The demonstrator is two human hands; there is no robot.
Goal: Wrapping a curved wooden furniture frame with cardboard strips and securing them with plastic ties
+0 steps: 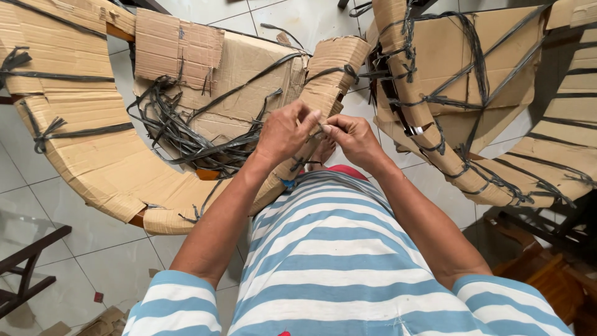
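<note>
Both pinching thin dark plastic strap [323, 129] over curved brown cardboard-wrapped piece [317, 93] at centre (above striped shirt), left hand [287, 132] and right hand [353, 138] fingertips pressed; best kept taut, gripped close to knot.

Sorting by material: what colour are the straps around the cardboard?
Black straps, head view.

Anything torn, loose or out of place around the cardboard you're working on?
Yes. A tangle of loose dark straps hangs off the cardboard box left of the left hand. The curved cardboard piece being tied has ragged, crushed edges. The right hand pinches a strap end.
</note>
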